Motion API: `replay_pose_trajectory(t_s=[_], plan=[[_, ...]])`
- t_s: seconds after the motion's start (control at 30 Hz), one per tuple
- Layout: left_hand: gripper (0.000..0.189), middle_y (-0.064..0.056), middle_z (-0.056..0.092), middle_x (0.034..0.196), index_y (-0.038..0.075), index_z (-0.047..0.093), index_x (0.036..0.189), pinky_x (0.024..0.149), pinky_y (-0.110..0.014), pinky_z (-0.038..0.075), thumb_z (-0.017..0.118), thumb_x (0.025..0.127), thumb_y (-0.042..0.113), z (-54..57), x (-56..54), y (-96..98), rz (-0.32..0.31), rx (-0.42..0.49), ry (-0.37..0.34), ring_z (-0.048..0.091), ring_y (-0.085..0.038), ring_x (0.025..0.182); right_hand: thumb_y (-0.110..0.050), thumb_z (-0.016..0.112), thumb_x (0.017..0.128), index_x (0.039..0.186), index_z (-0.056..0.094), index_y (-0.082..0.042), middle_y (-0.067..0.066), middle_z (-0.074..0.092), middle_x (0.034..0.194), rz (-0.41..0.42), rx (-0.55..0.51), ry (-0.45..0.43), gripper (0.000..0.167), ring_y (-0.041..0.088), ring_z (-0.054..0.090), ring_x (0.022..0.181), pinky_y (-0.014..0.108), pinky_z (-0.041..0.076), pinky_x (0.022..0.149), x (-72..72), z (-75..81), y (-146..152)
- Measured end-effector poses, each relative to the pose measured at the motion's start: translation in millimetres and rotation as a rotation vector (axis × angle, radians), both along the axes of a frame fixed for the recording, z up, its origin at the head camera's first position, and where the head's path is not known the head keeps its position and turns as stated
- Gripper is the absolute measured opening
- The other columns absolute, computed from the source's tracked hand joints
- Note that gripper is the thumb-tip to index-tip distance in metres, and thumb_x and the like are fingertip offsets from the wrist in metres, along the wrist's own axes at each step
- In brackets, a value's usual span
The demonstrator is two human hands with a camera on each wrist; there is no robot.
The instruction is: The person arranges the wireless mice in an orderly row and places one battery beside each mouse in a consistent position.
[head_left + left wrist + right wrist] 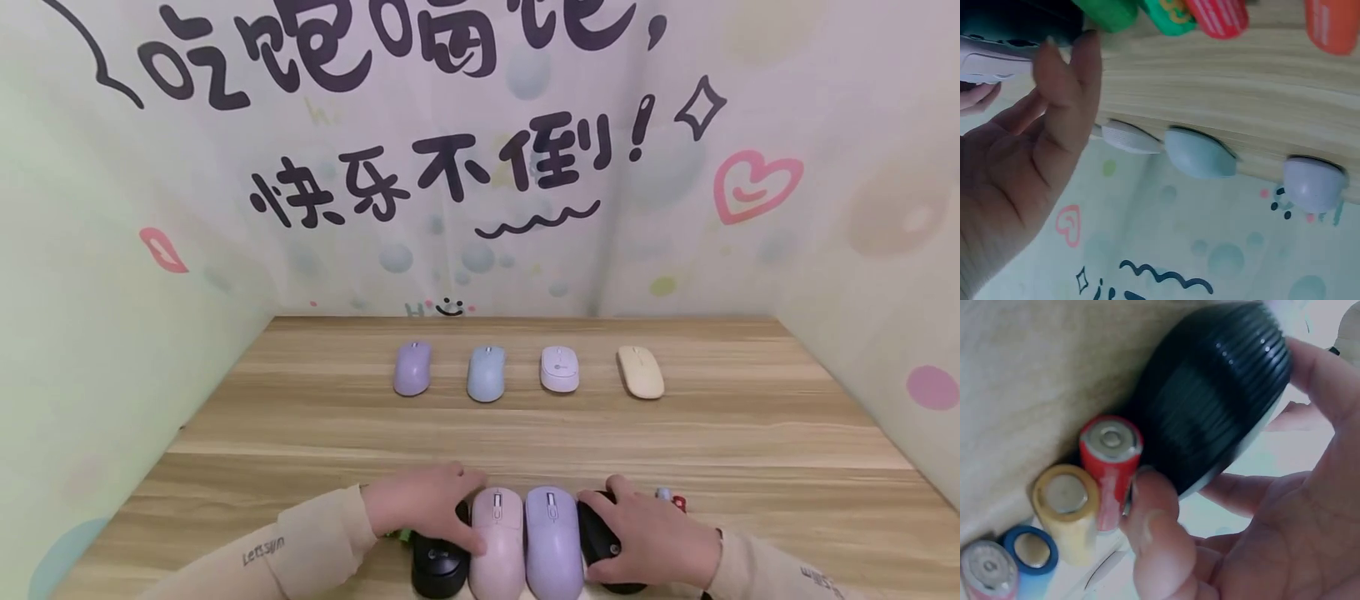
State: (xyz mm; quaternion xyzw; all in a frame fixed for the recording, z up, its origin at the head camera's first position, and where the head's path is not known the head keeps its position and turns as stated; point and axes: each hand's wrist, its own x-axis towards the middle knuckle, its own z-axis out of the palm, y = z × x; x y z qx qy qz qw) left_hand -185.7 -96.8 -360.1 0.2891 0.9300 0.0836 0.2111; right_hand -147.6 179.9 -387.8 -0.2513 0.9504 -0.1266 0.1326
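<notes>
Four computer mice stand side by side at the near edge in the head view: a black mouse (pixel 438 571), a pink mouse (pixel 497 546), a lilac mouse (pixel 553 542) and another black mouse (pixel 597 533). My left hand (pixel 423 504) lies over the front of the left black mouse, its thumb reaching across toward the pink one. My right hand (pixel 648 537) grips the right black mouse, thumb and fingers spread along it; the right wrist view shows its ribbed side (pixel 1216 394). A red battery (pixel 1112 469) leans close to that mouse, beside a fingertip.
Farther back stand a purple mouse (pixel 412 368), a blue mouse (pixel 486 373), a white mouse (pixel 559 369) and a cream mouse (pixel 641 372). Several batteries flank the row, among them a green battery (pixel 1110 14) on the left and a yellow battery (pixel 1067 506) on the right. A printed curtain (pixel 450 275) closes the back.
</notes>
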Motion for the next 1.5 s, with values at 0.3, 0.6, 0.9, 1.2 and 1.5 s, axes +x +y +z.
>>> replay_pose_trajectory(t_s=[0.3,0.6,0.9,1.2,1.5], plan=[[0.081,-0.006,0.056,0.125,0.014,0.046,0.133,0.090,-0.033,0.042,0.069,0.070,0.057,-2.5,18.8,6.4,-0.106,-0.068,0.106,0.051,-0.019,0.114,-0.053,0.073,0.065,0.130,0.047,-0.010,0.015,0.047,0.112,-0.074,-0.005,-0.096,0.082,0.018,0.050,0.071,0.032,0.042,0.059,-1.1,-1.7,-3.7],[0.083,-0.005,0.056,0.124,0.009,0.046,0.132,0.090,-0.035,0.042,0.068,0.069,0.059,-4.7,22.5,15.4,-0.102,-0.095,0.124,0.051,-0.019,0.113,-0.049,0.075,0.063,0.129,0.047,-0.006,0.015,0.047,0.111,-0.137,-0.026,-0.122,0.084,0.020,0.050,0.072,0.035,0.042,0.059,-0.5,-1.5,-7.4],[0.083,-0.006,0.056,0.123,0.010,0.046,0.132,0.089,-0.036,0.043,0.069,0.069,0.059,-2.6,24.3,16.7,-0.090,-0.112,0.122,0.052,-0.020,0.113,-0.047,0.075,0.062,0.131,0.045,-0.006,0.019,0.047,0.110,-0.172,-0.106,-0.056,0.086,0.019,0.050,0.066,0.031,0.041,0.051,-8.6,9.3,0.4],[0.083,-0.008,0.058,0.120,0.007,0.047,0.131,0.086,-0.033,0.045,0.069,0.069,0.058,-2.0,24.0,15.3,-0.112,-0.112,0.171,0.054,-0.021,0.109,-0.047,0.070,0.074,0.138,0.031,0.002,0.038,0.032,0.129,-0.252,-0.181,0.013,0.090,0.035,0.054,0.091,0.044,0.047,0.067,-78.4,22.8,60.8],[0.083,-0.008,0.057,0.121,0.009,0.046,0.133,0.088,-0.034,0.043,0.067,0.070,0.059,-2.7,26.4,15.0,-0.106,-0.125,0.173,0.053,-0.020,0.110,-0.048,0.071,0.072,0.135,0.035,0.006,0.040,0.036,0.125,-0.239,-0.067,-0.042,0.091,0.042,0.048,0.101,0.048,0.045,0.073,-97.7,6.7,96.9]])
